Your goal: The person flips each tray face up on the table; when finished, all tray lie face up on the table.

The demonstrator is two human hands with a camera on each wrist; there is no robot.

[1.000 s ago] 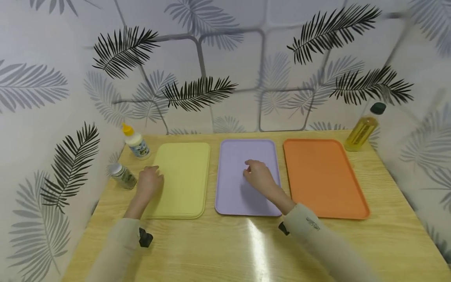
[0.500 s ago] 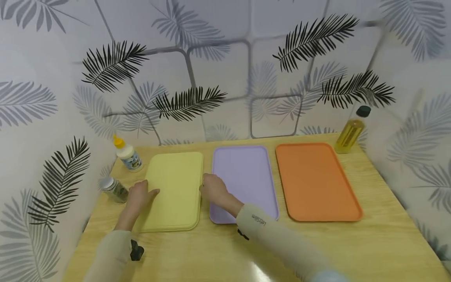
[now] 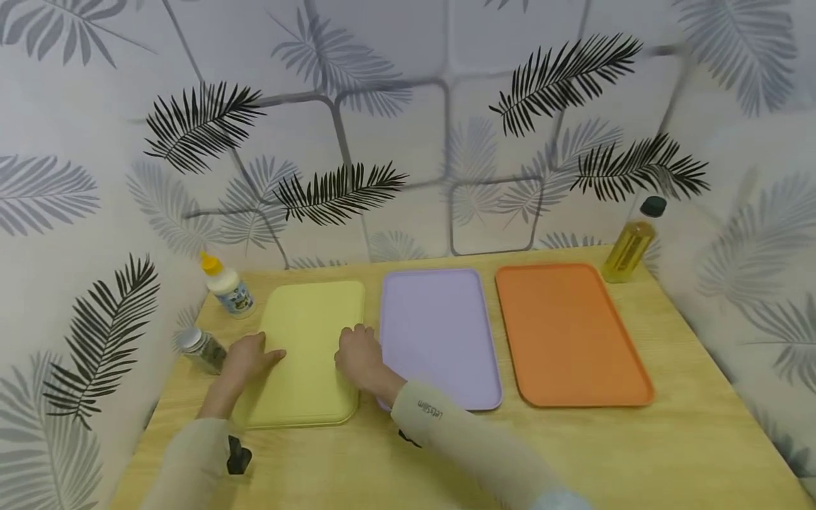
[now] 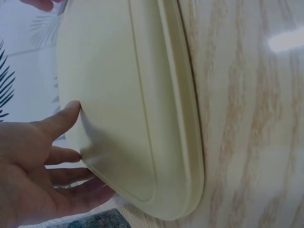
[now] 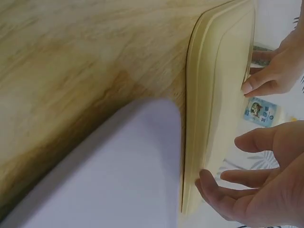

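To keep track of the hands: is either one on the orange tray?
No, the left hand and right hand are both at the yellow tray, apart from the orange tray.

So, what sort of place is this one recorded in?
Likely an indoor tabletop set-up, home or studio unclear: a wood-grain table against a leaf-patterned wall, with a yellow tray, a purple tray and an orange tray in a row.
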